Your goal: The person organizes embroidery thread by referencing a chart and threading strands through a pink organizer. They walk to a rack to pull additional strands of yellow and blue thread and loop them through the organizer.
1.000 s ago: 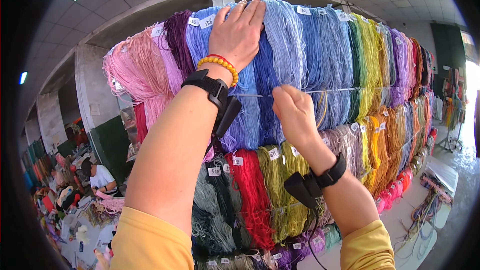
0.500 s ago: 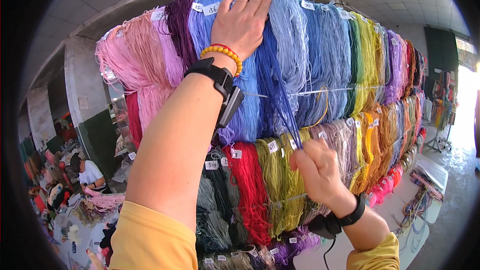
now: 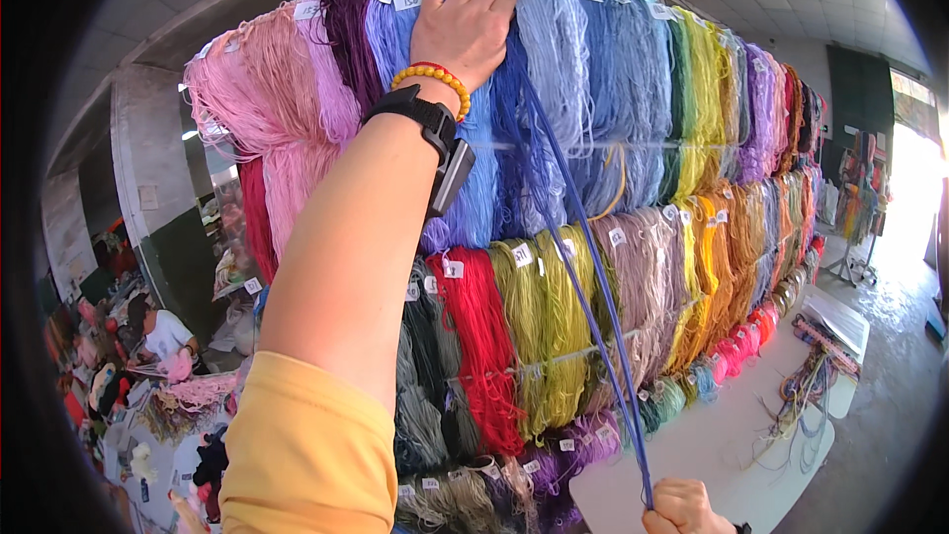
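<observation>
Several hanks of coloured yarn hang in tiers on a rack. At the top, my left hand [image 3: 463,28] lies flat over the blue hanks, fingers stretched across the upper edge. Just beneath it hangs the dark blue hank [image 3: 508,138], beside a pale blue hank [image 3: 550,49]. A few dark blue yarn strands [image 3: 605,324] run taut from there, down to the lower right. Their lower end is gripped in my closed right hand [image 3: 680,508], near the bottom edge of the picture.
Red [image 3: 481,346], olive [image 3: 563,336] and mauve hanks [image 3: 652,277] hang in the lower tier. A white table [image 3: 682,455] stands at the right with loose threads [image 3: 806,391] on it. At the far left a person [image 3: 163,331] in a white top handles pink yarn.
My right hand has moved down and to the right, drawing the dark blue strands out much longer. My left hand stays on the top of the hanks.
</observation>
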`<state>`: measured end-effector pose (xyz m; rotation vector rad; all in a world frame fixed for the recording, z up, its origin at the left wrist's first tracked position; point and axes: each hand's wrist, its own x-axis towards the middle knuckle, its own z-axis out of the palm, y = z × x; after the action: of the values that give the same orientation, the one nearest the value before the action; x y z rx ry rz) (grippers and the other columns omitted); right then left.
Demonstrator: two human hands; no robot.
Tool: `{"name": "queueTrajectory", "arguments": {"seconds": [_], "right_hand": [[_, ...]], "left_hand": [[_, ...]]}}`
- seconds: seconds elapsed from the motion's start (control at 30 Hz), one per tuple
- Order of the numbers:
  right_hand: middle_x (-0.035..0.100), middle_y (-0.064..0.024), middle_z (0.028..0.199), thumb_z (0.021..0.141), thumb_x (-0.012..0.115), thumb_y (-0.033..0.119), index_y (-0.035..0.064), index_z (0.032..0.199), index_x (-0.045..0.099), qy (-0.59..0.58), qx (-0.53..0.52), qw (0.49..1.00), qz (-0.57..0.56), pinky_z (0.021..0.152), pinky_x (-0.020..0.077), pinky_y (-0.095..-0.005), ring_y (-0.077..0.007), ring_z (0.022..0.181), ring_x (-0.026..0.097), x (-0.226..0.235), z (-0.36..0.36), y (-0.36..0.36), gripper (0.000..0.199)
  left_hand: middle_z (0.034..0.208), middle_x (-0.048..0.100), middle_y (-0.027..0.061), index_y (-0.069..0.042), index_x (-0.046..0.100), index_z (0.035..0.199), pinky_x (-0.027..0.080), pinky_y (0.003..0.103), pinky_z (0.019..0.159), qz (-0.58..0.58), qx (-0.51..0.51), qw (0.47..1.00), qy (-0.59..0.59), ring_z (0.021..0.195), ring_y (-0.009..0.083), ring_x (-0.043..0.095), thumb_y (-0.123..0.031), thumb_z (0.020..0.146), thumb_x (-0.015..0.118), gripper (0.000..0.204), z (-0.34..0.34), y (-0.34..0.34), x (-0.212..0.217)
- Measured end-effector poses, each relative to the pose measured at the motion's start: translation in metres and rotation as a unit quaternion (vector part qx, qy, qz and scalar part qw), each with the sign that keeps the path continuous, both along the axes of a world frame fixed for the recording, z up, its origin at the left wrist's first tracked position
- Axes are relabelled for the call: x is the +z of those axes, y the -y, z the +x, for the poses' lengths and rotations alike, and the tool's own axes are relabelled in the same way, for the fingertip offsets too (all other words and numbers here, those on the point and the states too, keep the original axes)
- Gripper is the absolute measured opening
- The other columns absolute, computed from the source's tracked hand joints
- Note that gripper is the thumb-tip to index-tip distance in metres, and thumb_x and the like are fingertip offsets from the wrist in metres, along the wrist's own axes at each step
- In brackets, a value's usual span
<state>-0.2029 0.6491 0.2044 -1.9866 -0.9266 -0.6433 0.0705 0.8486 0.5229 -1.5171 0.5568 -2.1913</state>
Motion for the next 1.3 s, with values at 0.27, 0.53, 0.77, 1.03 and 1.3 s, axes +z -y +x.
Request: {"name": "queueTrajectory", "arguments": {"seconds": [0.27,0.53,0.77,1.03,1.3], "right_hand": [[0.046,-0.0187,0.058,0.077,0.051,0.009,0.0001,0.067,0.053,-0.445,-0.237,0.863,0.038,0.046,0.0333,-0.0358,-0.022,0.05,0.042,-0.089,-0.129,0.013,0.014],[0.059,-0.0172,0.074,0.07,0.048,0.016,0.0054,0.067,0.061,-0.569,-0.33,0.683,-0.318,0.061,0.0451,-0.0414,-0.0327,0.07,0.058,-0.242,-0.335,0.048,0.018],[0.054,-0.017,0.06,0.076,0.047,0.019,0.0044,0.058,0.05,-0.342,-0.493,0.769,-0.223,0.054,0.0436,-0.042,-0.0354,0.058,0.053,-0.118,-0.32,0.067,0.024],[0.048,-0.0188,0.058,0.078,0.049,0.018,0.0015,0.063,0.048,-0.233,-0.449,0.851,-0.14,0.05,0.0397,-0.0397,-0.036,0.057,0.05,0.001,-0.291,0.106,0.022],[0.054,-0.0155,0.06,0.082,0.047,0.02,0.0016,0.07,0.054,-0.216,-0.514,0.817,-0.15,0.051,0.0404,-0.0363,-0.0322,0.057,0.053,0.014,-0.379,0.229,0.023]], "left_hand": [[0.13,0.038,0.0009,-0.013,0.038,0.125,0.023,0.039,0.098,-0.04,0.045,0.993,-0.101,0.121,0.0184,0.033,-0.024,0.085,0.042,0.041,-0.013,-0.024,-0.004],[0.137,0.021,0.0059,-0.02,0.024,0.132,0.021,0.048,0.098,-0.09,0.024,0.963,-0.252,0.125,0.0258,0.023,-0.011,0.072,0.046,0.064,-0.09,-0.009,-0.056],[0.102,0.058,0.0091,-0.006,0.051,0.11,0.041,0.033,0.084,0.191,-0.347,0.725,-0.564,0.096,0.0218,0.055,-0.009,0.074,0.052,0.036,-0.216,0.066,-0.175],[0.103,0.056,0.0098,0.0,0.04,0.119,0.043,0.028,0.081,0.296,-0.563,0.219,-0.74,0.092,0.0151,0.054,-0.008,0.08,0.054,0.042,-0.396,0.203,-0.312],[0.091,0.057,0.0041,0.0,0.041,0.119,0.042,0.023,0.079,0.284,-0.44,-0.099,-0.846,0.084,0.0092,0.052,-0.018,0.086,0.051,0.039,-0.478,0.34,-0.33]]}}
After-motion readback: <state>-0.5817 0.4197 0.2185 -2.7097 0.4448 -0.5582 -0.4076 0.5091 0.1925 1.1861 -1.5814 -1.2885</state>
